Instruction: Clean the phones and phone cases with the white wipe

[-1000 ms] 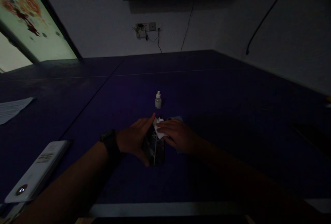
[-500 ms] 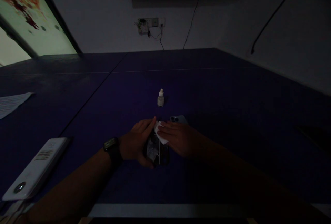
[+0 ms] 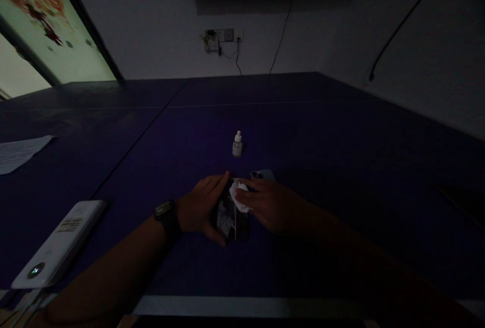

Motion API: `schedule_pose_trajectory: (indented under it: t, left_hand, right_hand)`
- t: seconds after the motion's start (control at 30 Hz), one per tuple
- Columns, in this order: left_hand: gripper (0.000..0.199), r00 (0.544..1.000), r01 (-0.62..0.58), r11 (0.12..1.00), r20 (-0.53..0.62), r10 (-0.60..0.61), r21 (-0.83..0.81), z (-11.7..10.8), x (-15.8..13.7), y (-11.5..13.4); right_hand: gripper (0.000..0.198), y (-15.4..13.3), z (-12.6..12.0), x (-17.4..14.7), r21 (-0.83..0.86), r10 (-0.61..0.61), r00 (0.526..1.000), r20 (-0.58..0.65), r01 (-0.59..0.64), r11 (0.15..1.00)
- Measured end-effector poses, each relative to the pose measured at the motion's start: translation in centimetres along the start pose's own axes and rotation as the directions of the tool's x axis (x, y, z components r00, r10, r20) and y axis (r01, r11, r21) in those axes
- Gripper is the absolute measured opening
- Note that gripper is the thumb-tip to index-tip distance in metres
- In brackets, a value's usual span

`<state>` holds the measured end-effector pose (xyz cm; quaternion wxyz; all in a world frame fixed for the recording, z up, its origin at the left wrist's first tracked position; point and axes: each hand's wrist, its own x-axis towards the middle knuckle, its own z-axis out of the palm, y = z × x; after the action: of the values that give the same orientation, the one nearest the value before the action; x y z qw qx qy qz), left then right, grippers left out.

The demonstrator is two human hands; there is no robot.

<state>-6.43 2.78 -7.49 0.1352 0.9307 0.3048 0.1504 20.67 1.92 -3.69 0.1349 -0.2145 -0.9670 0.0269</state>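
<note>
A dark, glossy, phone-sized slab [image 3: 228,222] lies flat on the table with pale reflections across it; whether it is a phone or a phone case I cannot tell. My left hand [image 3: 200,206] grips its left side, thumb at the near end and fingers at the far end. Pressed on its upper right part is a crumpled white tissue [image 3: 238,201], held under the fingers of my right hand [image 3: 267,204]. Just beyond that hand lies a light blue phone [image 3: 267,174] with camera lenses, partly covered. A small dropper bottle [image 3: 237,147] with a white top stands upright farther off.
A white power bank [image 3: 56,244] with a lit round display and cables lies left of my left forearm. Printed paper [image 3: 22,153] is at the far left. The purple table [image 3: 151,166] reaches the wall, where sockets [image 3: 223,36] hold plugs. A dark flat object sits at far right.
My right hand and the tissue have moved slightly right and down over the slab, and the tissue looks more bunched. My left hand keeps its hold. The whole view shifted a little.
</note>
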Motion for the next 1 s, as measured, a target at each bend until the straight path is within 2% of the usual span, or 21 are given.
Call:
schedule_pose_trajectory:
  t: [0.07,0.1,0.23,0.3,0.4,0.47,0.53,0.6,0.67,0.73,0.77,0.9,1.0]
  left_hand:
    - [0.161,1.000,0.007,1.000,0.004,-0.007,-0.002,0.0,0.0,0.0]
    - [0.161,1.000,0.009,1.000,0.008,-0.009,-0.006,0.0,-0.1,-0.1]
    - [0.160,0.999,-0.002,1.000,0.040,0.003,-0.020,-0.2,-0.1,-0.1]
    - [0.162,0.999,-0.011,1.000,0.044,0.012,-0.023,-0.3,-0.1,-0.1]
    - [0.165,0.999,-0.003,1.000,0.038,0.003,-0.016,-0.3,-0.1,-0.1]
    - [0.165,0.999,0.010,1.000,0.044,-0.010,-0.003,-0.2,-0.2,-0.1]
    - [0.166,0.999,0.013,1.000,0.041,-0.013,0.003,-0.1,-0.2,0.0]
    - [0.166,1.000,-0.001,1.000,0.026,0.002,-0.013,0.0,-0.2,0.0]
    - [0.165,1.000,-0.017,0.999,0.017,0.017,-0.029,0.0,-0.2,-0.1]
    - [0.165,1.000,-0.017,1.000,0.022,0.017,-0.025,0.0,-0.3,-0.1]
    - [0.165,1.000,-0.012,1.000,0.025,0.012,-0.015,0.0,-0.3,-0.1]
    - [0.165,1.000,0.001,1.000,0.029,-0.001,0.007,-0.1,-0.3,-0.1]
    - [0.165,0.999,0.022,1.000,0.038,-0.022,0.006,-0.1,-0.3,0.0]
  right_hand:
    - [0.031,-0.8,-0.4,-0.5,0.060,-0.067,0.998,0.020,0.066,0.996]
    - [0.031,-0.9,-0.5,-0.6,0.068,-0.062,0.998,0.019,0.060,0.996]
    - [0.039,0.0,0.4,0.0,-0.025,0.164,0.986,-0.027,-0.165,0.986]
    - [0.041,0.4,0.4,0.3,-0.044,0.206,0.979,-0.015,-0.206,0.978]
    - [0.037,-0.4,-0.9,-0.2,0.032,0.077,0.995,0.070,-0.079,0.996]
    - [0.036,-1.4,-1.8,-0.9,0.119,-0.031,0.991,0.128,0.015,0.993]
    - [0.037,-2.0,-2.1,-1.3,0.172,-0.089,0.985,0.145,0.063,0.983]
    - [0.036,-1.7,-1.5,-1.4,0.126,-0.041,0.995,0.092,0.029,0.992]
    - [0.037,-0.9,-0.4,-1.1,0.018,0.080,0.997,0.011,-0.080,0.997]
    - [0.041,-0.1,0.3,-0.8,-0.042,0.159,0.987,-0.003,-0.159,0.986]
    - [0.044,0.0,0.3,-0.8,-0.042,0.160,0.987,0.017,-0.159,0.986]
    - [0.064,-1.3,-1.0,-1.4,0.117,-0.028,0.989,0.147,0.011,0.993]
    - [0.067,-2.5,-1.5,-1.8,0.208,-0.135,0.972,0.190,0.095,0.974]
